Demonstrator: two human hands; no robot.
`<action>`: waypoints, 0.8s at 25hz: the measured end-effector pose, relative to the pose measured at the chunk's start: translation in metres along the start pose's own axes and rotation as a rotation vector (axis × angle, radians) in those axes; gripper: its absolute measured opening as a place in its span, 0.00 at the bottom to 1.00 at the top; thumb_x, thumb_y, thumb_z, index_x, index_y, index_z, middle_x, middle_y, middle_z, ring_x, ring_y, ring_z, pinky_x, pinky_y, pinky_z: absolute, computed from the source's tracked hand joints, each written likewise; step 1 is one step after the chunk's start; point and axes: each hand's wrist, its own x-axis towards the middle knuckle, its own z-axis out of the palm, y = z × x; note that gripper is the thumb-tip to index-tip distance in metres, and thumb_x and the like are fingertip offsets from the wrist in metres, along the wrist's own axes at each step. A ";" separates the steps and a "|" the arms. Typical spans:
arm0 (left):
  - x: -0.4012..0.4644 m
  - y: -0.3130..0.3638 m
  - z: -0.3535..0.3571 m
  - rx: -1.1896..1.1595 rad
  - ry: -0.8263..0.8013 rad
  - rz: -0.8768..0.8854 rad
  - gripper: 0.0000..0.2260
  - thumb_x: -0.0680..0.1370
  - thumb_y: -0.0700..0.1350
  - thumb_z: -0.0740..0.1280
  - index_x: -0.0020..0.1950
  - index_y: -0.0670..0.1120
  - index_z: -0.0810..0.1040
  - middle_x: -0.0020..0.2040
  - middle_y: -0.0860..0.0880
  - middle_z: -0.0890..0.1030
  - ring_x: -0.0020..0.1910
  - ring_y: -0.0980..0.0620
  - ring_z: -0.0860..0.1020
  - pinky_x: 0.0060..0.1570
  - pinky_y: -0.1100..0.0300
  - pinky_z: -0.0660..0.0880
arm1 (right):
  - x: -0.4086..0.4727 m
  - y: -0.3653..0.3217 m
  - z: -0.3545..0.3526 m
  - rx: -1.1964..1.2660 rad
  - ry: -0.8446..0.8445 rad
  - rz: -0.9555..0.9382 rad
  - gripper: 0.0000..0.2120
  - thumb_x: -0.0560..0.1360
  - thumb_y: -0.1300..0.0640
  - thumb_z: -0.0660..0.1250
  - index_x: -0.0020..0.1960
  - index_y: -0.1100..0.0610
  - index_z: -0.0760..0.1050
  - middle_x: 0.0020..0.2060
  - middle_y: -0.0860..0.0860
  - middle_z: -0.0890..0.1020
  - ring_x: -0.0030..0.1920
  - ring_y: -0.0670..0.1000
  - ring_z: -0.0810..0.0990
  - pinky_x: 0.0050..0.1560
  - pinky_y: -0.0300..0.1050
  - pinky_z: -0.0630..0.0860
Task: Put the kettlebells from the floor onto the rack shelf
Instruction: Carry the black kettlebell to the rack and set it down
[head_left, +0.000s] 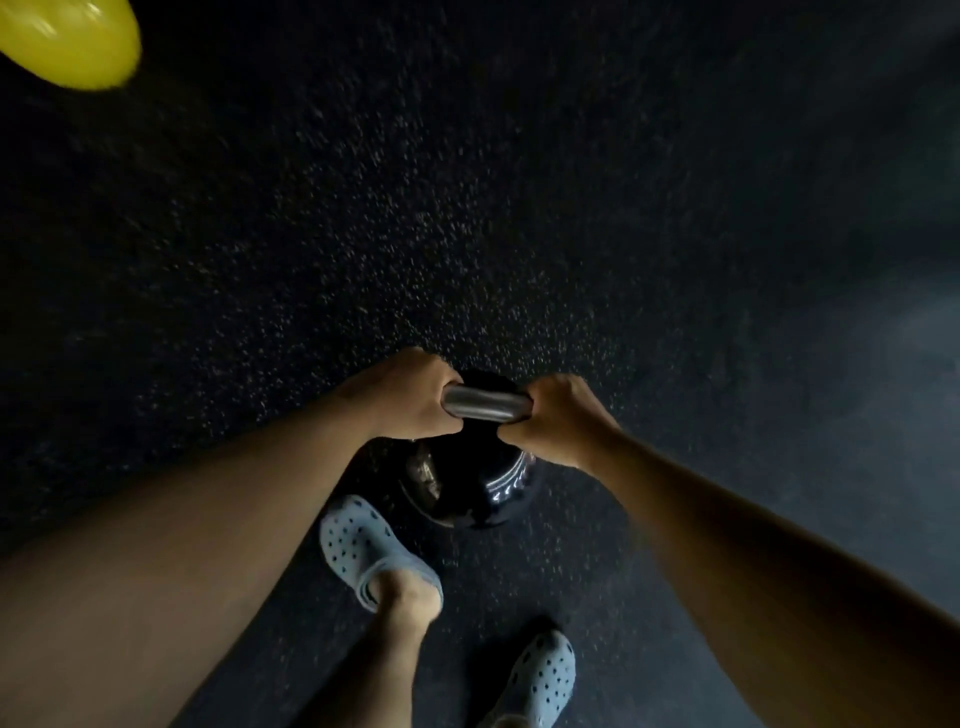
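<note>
A glossy black kettlebell (483, 488) with a bare steel handle hangs low over the dark speckled floor, straight below me. My left hand (410, 397) is wrapped around the left end of the handle and my right hand (558, 421) around the right end, with a short stretch of steel showing between them. Whether the bell's base touches the floor I cannot tell. No rack shelf is in view.
My two feet in pale blue perforated clogs (371, 551) stand just behind the kettlebell, the left one close to it. A yellow rounded object (67, 41) sits at the top left corner. Dark speckled rubber floor (467, 208) stretches ahead.
</note>
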 end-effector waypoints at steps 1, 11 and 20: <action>0.000 -0.002 -0.031 0.002 0.026 -0.002 0.09 0.65 0.48 0.70 0.27 0.56 0.73 0.24 0.52 0.77 0.23 0.58 0.76 0.23 0.58 0.73 | 0.012 -0.023 -0.019 0.000 0.029 -0.015 0.06 0.63 0.51 0.72 0.36 0.51 0.78 0.27 0.45 0.76 0.25 0.41 0.76 0.21 0.32 0.65; 0.025 -0.027 -0.364 0.128 0.411 -0.024 0.09 0.65 0.51 0.70 0.27 0.56 0.72 0.24 0.54 0.77 0.24 0.60 0.76 0.23 0.63 0.69 | 0.179 -0.259 -0.237 -0.108 0.216 -0.309 0.09 0.61 0.51 0.70 0.27 0.48 0.71 0.21 0.45 0.75 0.21 0.40 0.74 0.18 0.29 0.61; 0.081 -0.088 -0.644 0.188 0.689 -0.060 0.06 0.64 0.56 0.65 0.28 0.59 0.70 0.24 0.57 0.72 0.28 0.55 0.78 0.25 0.65 0.65 | 0.361 -0.469 -0.415 -0.314 0.299 -0.569 0.13 0.64 0.51 0.69 0.27 0.48 0.65 0.24 0.44 0.73 0.27 0.48 0.77 0.27 0.38 0.69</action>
